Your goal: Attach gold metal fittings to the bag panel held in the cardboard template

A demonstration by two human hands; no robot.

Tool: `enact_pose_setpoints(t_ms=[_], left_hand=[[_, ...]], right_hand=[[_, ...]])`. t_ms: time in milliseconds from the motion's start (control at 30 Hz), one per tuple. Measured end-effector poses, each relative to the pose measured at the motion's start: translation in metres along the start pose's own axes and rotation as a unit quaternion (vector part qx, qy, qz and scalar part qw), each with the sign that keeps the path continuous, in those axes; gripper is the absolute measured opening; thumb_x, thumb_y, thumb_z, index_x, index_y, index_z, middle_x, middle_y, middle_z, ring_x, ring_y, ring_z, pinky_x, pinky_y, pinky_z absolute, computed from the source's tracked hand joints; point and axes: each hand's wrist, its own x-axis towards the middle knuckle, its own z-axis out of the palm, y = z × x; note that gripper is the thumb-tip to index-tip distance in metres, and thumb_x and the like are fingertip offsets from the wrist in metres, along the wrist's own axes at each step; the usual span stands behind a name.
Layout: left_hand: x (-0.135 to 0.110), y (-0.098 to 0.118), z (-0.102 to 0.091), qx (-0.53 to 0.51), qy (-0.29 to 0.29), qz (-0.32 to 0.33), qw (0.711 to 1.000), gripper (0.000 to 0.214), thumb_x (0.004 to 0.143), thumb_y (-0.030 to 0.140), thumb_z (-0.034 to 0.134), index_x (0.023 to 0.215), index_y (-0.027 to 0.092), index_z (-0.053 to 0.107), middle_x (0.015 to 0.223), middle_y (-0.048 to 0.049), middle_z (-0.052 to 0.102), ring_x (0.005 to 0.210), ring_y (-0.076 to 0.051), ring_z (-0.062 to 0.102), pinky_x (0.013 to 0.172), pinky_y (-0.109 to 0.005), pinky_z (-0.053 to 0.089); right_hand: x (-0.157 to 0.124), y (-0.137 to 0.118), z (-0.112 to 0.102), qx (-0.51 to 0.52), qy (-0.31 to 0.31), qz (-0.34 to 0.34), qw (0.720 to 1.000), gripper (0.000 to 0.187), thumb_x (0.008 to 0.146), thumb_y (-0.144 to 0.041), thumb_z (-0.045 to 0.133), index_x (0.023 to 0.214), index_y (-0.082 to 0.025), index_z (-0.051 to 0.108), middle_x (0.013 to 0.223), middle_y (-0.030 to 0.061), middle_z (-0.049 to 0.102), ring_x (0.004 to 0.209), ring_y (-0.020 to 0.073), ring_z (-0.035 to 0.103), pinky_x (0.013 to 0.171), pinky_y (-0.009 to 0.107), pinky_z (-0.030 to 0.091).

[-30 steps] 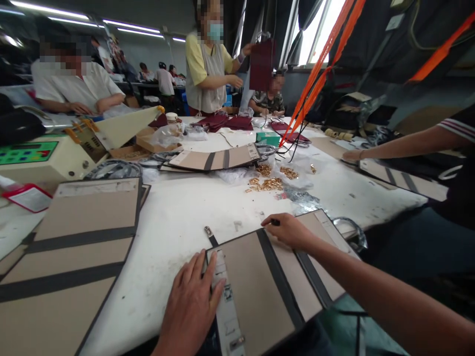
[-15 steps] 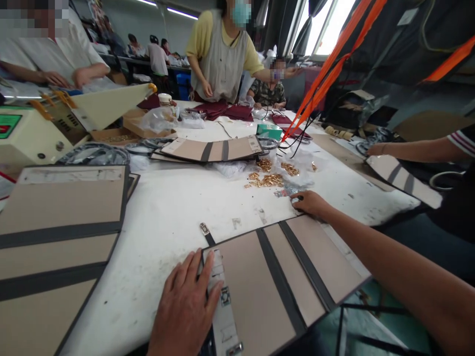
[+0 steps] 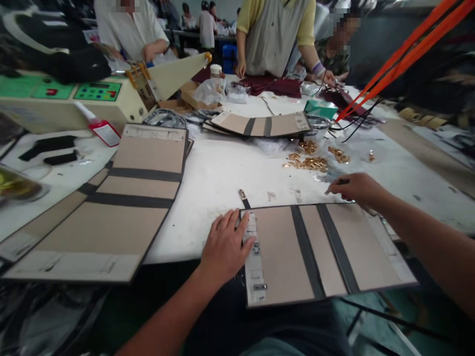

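A flat beige panel [image 3: 280,247] with dark edging and two dark grey strips lies in front of me, overhanging the table's near edge. My left hand [image 3: 227,242] rests on its left end, fingers stretched out over the white strip with small metal fittings [image 3: 256,248]. A short dark strap with a metal buckle [image 3: 242,195] sticks out beyond the panel's far left corner. Just above the panel's far edge, my right hand [image 3: 352,189] is closed in a pinch. A small metal piece [image 3: 328,191] shows at its fingertips; its exact kind is too small to tell.
Gold-coloured metal fittings [image 3: 309,163] lie in piles beyond my right hand. More beige panels [image 3: 135,215] are stacked at left, others [image 3: 260,124] farther back. A cream machine [image 3: 122,106], a red bottle [image 3: 106,132] and hanging orange ribbons [image 3: 401,54] are around. Co-workers stand across the table.
My view has swung left, showing more of the machine and left stack. My right hand has lifted from the small plastic bag by the gold fittings, with a small metal piece. My left hand stays on the panel.
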Motion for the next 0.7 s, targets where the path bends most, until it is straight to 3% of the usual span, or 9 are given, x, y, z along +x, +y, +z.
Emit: enact_pose_setpoints(t_ms=[100, 200, 333, 467, 600, 700], left_hand=[[0.0, 0.002, -0.002, -0.01, -0.012, -0.004, 1.0, 0.065, 0.108, 0.052, 0.049, 0.162, 0.018, 0.044, 0.165, -0.0132, 0.045, 0.155, -0.03, 0.037, 0.128, -0.05, 0.029], [-0.002, 0.004, -0.001, -0.017, -0.016, -0.006, 1.0, 0.067, 0.108, 0.054, 0.046, 0.163, 0.015, 0.041, 0.166, -0.0125, 0.045, 0.155, -0.029, 0.036, 0.128, -0.049, 0.028], [-0.004, 0.006, -0.002, -0.016, -0.011, -0.007, 1.0, 0.068, 0.108, 0.054, 0.045, 0.163, 0.014, 0.04, 0.166, -0.0128, 0.043, 0.155, -0.029, 0.036, 0.129, -0.049, 0.027], [-0.006, 0.006, -0.004, -0.023, -0.009, -0.007, 1.0, 0.068, 0.108, 0.054, 0.047, 0.162, 0.014, 0.041, 0.165, -0.0121, 0.045, 0.154, -0.029, 0.037, 0.129, -0.048, 0.026], [-0.006, 0.005, -0.004, -0.028, -0.012, -0.008, 1.0, 0.069, 0.108, 0.054, 0.046, 0.163, 0.014, 0.04, 0.166, -0.012, 0.043, 0.155, -0.029, 0.035, 0.129, -0.048, 0.026], [-0.005, 0.005, -0.003, -0.028, -0.012, -0.009, 0.999, 0.069, 0.108, 0.055, 0.045, 0.164, 0.014, 0.039, 0.167, -0.0124, 0.043, 0.156, -0.03, 0.035, 0.129, -0.049, 0.025]], right_hand=[[-0.038, -0.051, 0.018, 0.083, -0.06, -0.038, 0.994, 0.026, 0.085, -0.037, 0.074, 0.091, -0.012, 0.081, 0.058, 0.0032, 0.064, 0.05, 0.0102, 0.05, 0.052, 0.024, 0.033], [-0.074, -0.104, 0.05, 0.182, -0.142, -0.093, 0.968, 0.029, 0.083, -0.036, 0.072, 0.09, -0.009, 0.079, 0.056, 0.0024, 0.061, 0.046, 0.0083, 0.047, 0.047, 0.022, 0.027], [-0.096, -0.148, 0.092, 0.225, -0.205, -0.151, 0.94, 0.018, 0.079, -0.026, 0.071, 0.083, -0.01, 0.076, 0.057, 0.0007, 0.061, 0.048, 0.0079, 0.049, 0.05, 0.02, 0.034], [-0.098, -0.157, 0.115, 0.196, -0.226, -0.167, 0.939, 0.019, 0.081, -0.028, 0.067, 0.084, -0.011, 0.075, 0.056, -0.0012, 0.059, 0.048, 0.0089, 0.049, 0.051, 0.021, 0.036], [-0.099, -0.151, 0.119, 0.102, -0.165, -0.198, 0.961, 0.018, 0.081, -0.028, 0.066, 0.082, -0.012, 0.075, 0.056, -0.0022, 0.059, 0.05, 0.0081, 0.048, 0.053, 0.022, 0.033], [-0.099, -0.144, 0.12, 0.128, -0.197, -0.177, 0.956, 0.022, 0.083, -0.033, 0.067, 0.079, -0.012, 0.072, 0.052, -0.002, 0.056, 0.049, 0.0092, 0.048, 0.052, 0.023, 0.033]])
